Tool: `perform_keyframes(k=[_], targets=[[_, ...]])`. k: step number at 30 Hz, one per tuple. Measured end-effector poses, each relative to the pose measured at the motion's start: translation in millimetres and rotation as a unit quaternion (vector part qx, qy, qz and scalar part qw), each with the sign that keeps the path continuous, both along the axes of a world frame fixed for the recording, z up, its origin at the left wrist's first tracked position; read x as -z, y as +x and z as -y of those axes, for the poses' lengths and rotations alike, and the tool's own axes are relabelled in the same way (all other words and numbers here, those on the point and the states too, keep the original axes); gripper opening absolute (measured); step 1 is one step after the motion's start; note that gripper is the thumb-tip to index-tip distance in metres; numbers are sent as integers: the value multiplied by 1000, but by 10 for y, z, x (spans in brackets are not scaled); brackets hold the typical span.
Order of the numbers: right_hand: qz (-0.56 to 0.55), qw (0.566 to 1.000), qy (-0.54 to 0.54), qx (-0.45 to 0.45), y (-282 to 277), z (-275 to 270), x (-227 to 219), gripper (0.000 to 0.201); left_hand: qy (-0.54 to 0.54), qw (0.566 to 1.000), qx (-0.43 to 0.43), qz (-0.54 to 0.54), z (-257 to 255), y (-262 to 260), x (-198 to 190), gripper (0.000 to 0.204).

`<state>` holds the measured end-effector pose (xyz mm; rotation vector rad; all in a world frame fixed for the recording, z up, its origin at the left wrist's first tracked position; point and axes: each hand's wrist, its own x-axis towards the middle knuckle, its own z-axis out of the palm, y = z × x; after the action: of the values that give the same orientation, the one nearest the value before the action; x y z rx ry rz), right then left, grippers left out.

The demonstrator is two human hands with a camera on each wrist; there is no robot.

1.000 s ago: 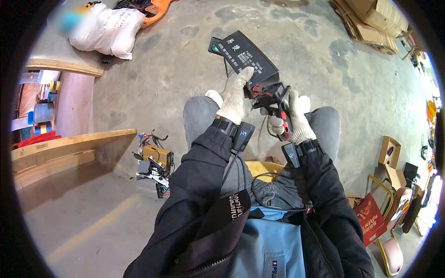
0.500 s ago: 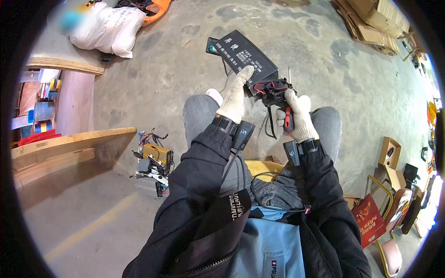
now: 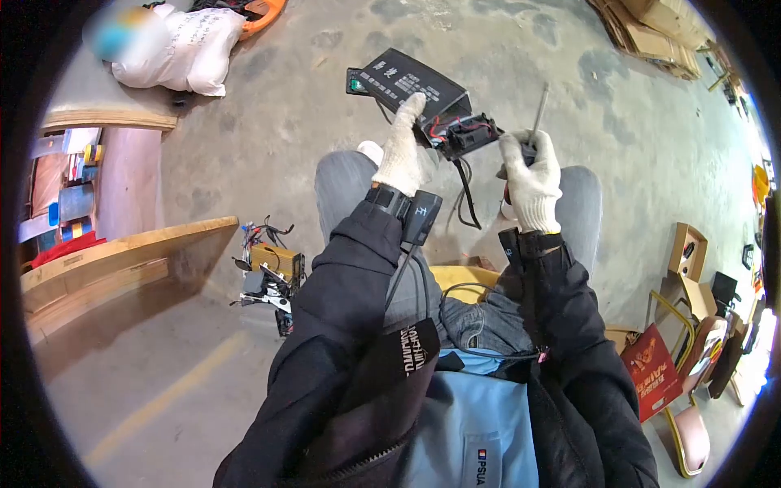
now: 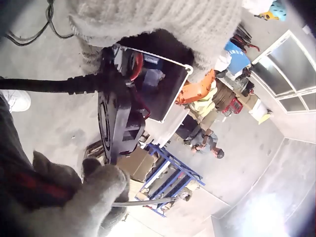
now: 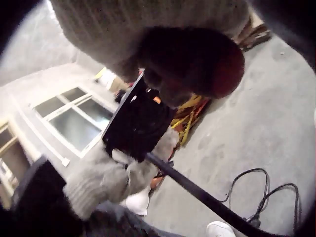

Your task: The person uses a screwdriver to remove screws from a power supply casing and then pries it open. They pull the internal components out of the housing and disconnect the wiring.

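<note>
Black casing (image 3: 413,85): above the floor (image 3: 268,163), one end open.
Left hand (image 3: 400,156): grips casing, thumb on top.
Fan piece (image 3: 469,137): off the end, wires (image 3: 438,128) not yet detached.
Right hand (image 3: 534,180): curled round screwdriver (image 3: 540,110).

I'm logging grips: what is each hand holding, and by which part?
Left hand: the black box with white lettering, near its open end. Right hand: a metal-shafted screwdriver, by its red and black handle.
</note>
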<state>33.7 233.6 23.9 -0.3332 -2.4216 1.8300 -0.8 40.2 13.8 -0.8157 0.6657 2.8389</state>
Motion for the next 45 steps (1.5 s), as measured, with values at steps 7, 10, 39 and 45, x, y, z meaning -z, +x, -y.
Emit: perform_keyframes(k=[7,10,39,45], targets=[[-55,976,145,-152,112,238,78,100,-44,998,25,-36,-27,2,108,40],[-111,965,195,-138,91,305,114,109,-28,998,38,-32,4,2,109,40],[35,958,280,-61,47,546,-416,97,-134,988,76,-1,37,32,164,38],[261,959,-80,-81,-62,365,-376,72,-94,991,91,-27,0,68,-129,45]])
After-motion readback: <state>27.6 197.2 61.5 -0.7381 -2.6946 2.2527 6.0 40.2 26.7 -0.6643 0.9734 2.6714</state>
